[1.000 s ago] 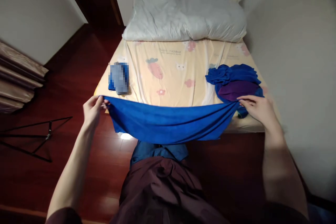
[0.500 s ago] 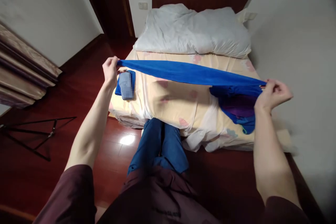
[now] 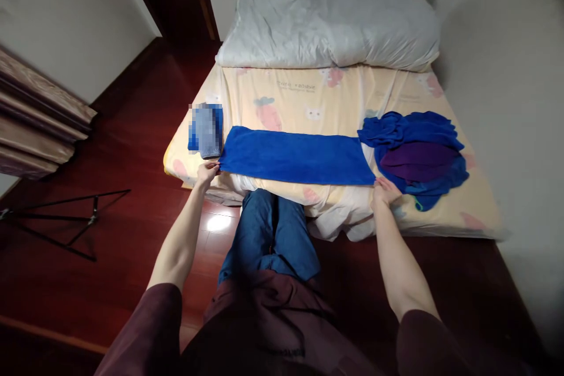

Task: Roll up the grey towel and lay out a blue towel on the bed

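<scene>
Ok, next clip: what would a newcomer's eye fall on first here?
The bright blue towel laid flat as a long strip across the near edge of the bed, with the left hand and right hand at its two near corners. Next, the heap of blue and purple cloths just right of it.

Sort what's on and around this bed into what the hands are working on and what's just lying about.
In hand:
- blue towel, spread flat on the sheet
- left hand at its near left corner
- right hand at its near right corner

Lying about:
- pile of blue and purple cloths
- folded blue stack, partly blurred
- white duvet
- black stand on the floor
</scene>
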`<state>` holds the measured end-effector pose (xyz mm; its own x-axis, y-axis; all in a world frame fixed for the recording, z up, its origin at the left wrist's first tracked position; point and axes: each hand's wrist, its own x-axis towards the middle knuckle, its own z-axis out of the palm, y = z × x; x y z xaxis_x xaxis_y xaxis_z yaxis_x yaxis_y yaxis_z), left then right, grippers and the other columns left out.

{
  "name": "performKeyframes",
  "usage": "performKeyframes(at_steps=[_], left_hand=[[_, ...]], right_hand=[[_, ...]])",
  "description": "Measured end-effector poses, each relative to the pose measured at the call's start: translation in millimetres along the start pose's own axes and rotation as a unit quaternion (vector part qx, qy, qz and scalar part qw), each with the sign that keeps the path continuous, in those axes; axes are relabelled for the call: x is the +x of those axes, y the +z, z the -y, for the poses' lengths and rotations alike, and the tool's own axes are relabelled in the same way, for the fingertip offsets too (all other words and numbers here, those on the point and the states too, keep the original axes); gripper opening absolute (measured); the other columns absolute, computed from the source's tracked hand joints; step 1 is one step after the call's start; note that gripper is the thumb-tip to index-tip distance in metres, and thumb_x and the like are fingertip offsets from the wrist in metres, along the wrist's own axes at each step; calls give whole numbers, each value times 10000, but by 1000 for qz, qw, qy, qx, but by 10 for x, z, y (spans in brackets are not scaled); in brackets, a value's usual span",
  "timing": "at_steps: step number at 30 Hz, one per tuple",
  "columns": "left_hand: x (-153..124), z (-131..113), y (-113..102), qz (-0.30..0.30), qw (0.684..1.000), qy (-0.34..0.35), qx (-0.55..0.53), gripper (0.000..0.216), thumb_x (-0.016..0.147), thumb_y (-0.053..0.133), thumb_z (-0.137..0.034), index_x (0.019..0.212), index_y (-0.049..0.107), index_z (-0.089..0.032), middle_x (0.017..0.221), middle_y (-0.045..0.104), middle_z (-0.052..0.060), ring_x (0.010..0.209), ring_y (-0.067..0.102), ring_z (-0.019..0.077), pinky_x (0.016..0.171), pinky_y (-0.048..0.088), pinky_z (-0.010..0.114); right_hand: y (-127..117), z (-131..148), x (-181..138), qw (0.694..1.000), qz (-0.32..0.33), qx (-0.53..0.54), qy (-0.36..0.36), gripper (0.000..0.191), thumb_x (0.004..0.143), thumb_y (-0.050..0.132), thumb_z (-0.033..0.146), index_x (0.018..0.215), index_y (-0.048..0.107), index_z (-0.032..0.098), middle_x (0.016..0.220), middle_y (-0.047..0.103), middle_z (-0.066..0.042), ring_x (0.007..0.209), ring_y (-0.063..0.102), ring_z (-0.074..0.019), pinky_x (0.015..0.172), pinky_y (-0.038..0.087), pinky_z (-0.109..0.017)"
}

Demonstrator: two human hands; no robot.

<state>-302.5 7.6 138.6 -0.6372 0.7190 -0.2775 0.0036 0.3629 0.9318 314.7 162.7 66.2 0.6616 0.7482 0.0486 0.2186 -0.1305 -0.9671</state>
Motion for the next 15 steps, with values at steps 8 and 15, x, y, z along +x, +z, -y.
performKeyframes(at_steps=[8,15], left_hand=[[-40,369,-179,42,991,-8,125,275,679,833,-282,881,737,-121,678,699,58,605,677,189,692,582,316],[-76,304,-173,62,955,84,279,130,731,738,-211,847,769,-162,748,717,94,874,740,311,967,567,431]], right_hand=[[-287,-337,-129,996,31,-83,12,151,651,680,282,695,548,223,667,689,-70,860,785,-324,945,651,-547],[-395,-286,-263,972,110,-183,-98,173,670,584,268,786,685,190,756,731,-120,933,756,-343,996,604,-569]])
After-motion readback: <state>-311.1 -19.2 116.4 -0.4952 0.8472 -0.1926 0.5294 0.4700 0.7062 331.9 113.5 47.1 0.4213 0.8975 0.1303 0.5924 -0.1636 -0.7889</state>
